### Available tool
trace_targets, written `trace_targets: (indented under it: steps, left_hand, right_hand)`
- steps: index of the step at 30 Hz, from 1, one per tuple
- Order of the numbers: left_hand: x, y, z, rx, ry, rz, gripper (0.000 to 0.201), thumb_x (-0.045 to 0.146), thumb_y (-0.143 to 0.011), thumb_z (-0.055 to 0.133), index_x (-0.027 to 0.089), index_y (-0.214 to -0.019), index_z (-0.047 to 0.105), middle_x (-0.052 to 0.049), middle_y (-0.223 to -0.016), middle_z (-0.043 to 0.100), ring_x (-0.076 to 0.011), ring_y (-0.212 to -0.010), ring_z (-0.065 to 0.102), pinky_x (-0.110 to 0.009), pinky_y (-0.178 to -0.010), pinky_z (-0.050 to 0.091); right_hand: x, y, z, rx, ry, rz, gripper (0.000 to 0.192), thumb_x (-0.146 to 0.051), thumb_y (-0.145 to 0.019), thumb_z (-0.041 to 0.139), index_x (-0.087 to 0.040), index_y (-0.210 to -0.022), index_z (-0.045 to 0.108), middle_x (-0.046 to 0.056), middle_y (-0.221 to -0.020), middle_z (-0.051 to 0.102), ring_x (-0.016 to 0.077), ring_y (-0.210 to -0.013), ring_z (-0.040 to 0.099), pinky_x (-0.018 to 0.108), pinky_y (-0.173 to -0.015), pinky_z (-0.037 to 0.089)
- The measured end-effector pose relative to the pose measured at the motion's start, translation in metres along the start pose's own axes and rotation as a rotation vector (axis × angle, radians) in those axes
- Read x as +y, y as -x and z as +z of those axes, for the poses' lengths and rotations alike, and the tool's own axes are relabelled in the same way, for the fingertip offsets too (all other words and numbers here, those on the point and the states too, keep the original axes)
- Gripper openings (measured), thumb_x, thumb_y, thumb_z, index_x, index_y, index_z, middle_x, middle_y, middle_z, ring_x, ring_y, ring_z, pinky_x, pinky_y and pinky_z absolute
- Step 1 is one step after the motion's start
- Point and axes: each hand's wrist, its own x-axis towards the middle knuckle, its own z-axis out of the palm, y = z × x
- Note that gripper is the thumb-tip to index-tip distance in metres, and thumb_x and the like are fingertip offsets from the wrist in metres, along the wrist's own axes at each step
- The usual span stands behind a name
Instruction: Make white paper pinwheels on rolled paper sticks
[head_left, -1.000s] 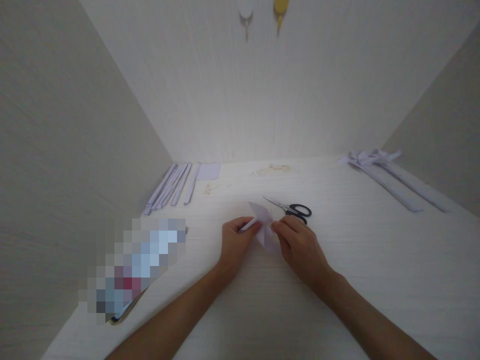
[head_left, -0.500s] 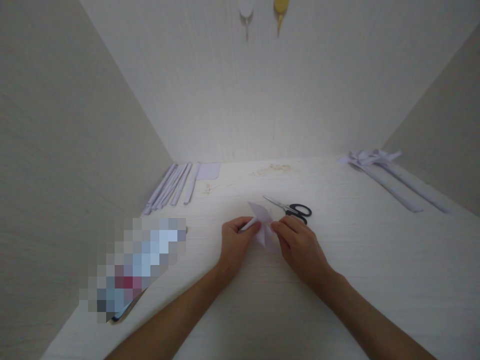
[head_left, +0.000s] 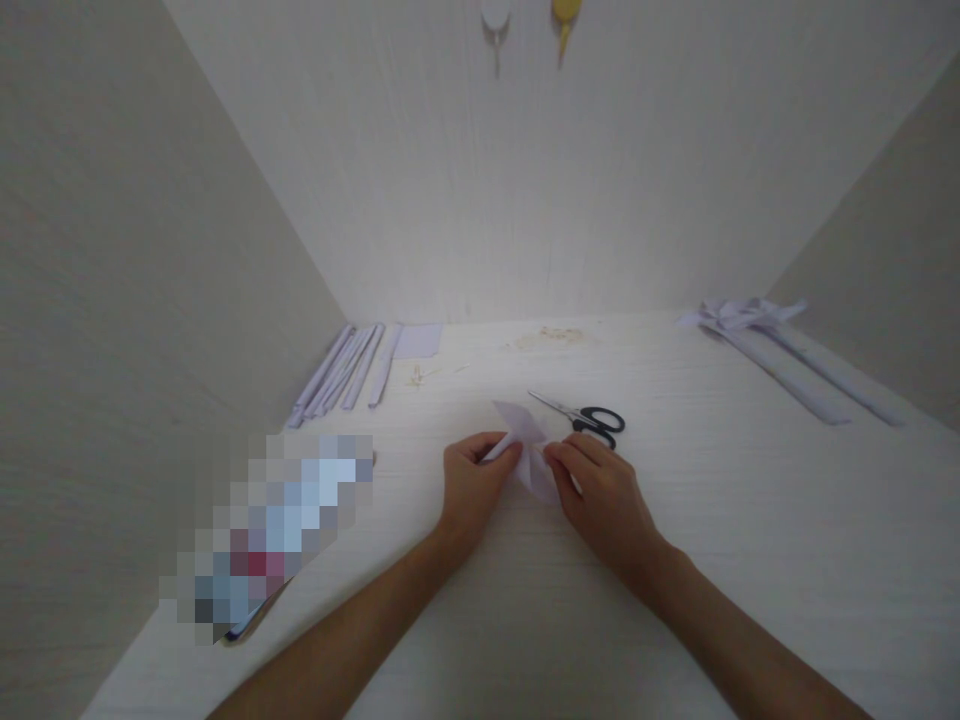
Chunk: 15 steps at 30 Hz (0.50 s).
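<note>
Remotely I see a white table, pinwheels at two o'clock, paper sticks at ten, my left hand pinching a paper pinwheel mid-dial, my right hand pressing fingertips together, on what I cannot tell, likely assembling it, next needing steadiness, scissors crowding one o'clock.

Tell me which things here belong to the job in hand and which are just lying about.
Likely in the job:
folded paper, held in left hand; right hand pinching at its edge
scissors
paper rods
flat paper
stemmed paper pieces, right

Seemingly just around:
pixelated object, left
white hook
yellow hook
</note>
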Motion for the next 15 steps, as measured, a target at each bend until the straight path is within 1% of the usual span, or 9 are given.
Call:
trace_targets:
  steps: [15]
  left_hand:
    - [-0.0006,-0.0008,-0.0004,-0.028,-0.005,0.012,0.014,0.023,-0.061,0.059,0.013,-0.067,0.066,-0.003,-0.065,0.065,-0.0134,-0.058,0.056,-0.023,-0.056,0.044]
  right_hand:
    - [-0.0005,0.0001,0.0016,0.024,-0.023,0.044,0.017,-0.01,-0.077,0.041,-0.013,-0.073,0.057,0.007,-0.068,0.055,0.0161,-0.066,0.05,0.028,-0.063,0.042]
